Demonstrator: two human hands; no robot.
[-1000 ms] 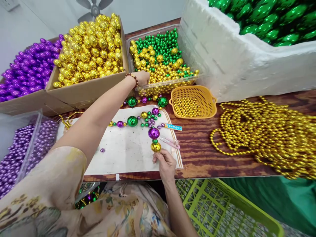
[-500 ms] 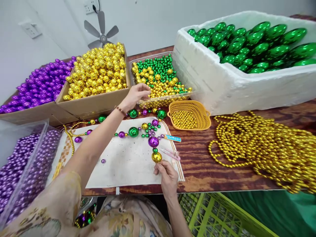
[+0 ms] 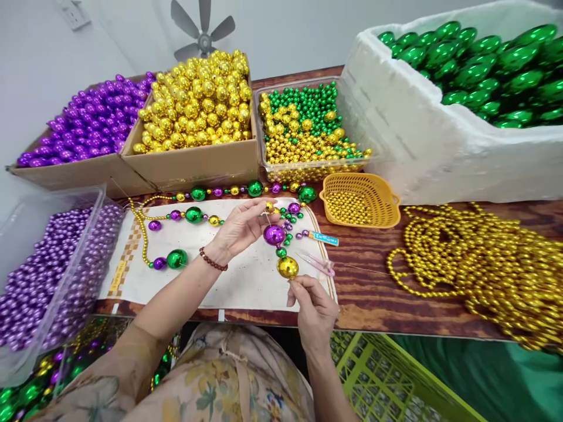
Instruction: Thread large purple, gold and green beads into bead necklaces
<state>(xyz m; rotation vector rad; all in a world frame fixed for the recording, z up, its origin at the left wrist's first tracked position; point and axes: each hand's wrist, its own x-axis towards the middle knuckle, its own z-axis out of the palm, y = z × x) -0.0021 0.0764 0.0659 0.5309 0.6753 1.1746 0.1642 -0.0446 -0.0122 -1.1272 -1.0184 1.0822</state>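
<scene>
My left hand [image 3: 241, 227] is closed in a pinch on a small gold bead [image 3: 269, 207], above the white cloth. A thin thread or wire runs down from it to a big purple bead [image 3: 274, 234]. Under that hang a small green bead [image 3: 281, 252] and a large gold bead [image 3: 287, 267]. My right hand [image 3: 314, 302] pinches the bead string right at the lower side of the large gold bead. Small green and purple beads [image 3: 289, 225] lie loose beside the string. A strung bead necklace [image 3: 194, 215] curves over the cloth, partly behind my left hand.
Pink-handled scissors [image 3: 323, 266] and a blue label [image 3: 324, 238] lie at right on the cloth [image 3: 211, 287]. Behind stand boxes of purple [image 3: 65, 176] and gold beads [image 3: 189, 161], a clear tub [image 3: 316, 170], an orange basket [image 3: 387, 214] and a foam box [image 3: 461, 170]. Gold bead strands [image 3: 484, 264] are piled right.
My left hand has come back from the clear tub to the string, now with a small gold bead. A green and purple bead end shows where my forearm was. The view has shifted.
</scene>
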